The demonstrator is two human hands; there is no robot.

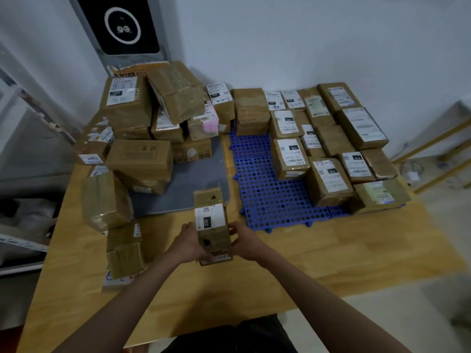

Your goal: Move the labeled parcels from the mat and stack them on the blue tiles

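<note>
A long parcel [213, 225] is being held over the wooden table [318, 253], just near of the grey mat [188, 184].
It is being gripped at its near end by the left hand [190, 242] and right hand [244, 242], fingers curled round its sides; its long axis is running near to far, label with "220" facing up. Stacked parcels [142, 138] are crowding the left; blue tiles [270, 197] with placed parcels [328, 138] are lying to the right.

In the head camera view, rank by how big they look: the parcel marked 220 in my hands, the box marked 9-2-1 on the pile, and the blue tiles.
1. blue tiles, clearly the widest.
2 and 3. box marked 9-2-1 and parcel marked 220 look alike; the held parcel is nearer the camera, so I won't rank them.
</note>
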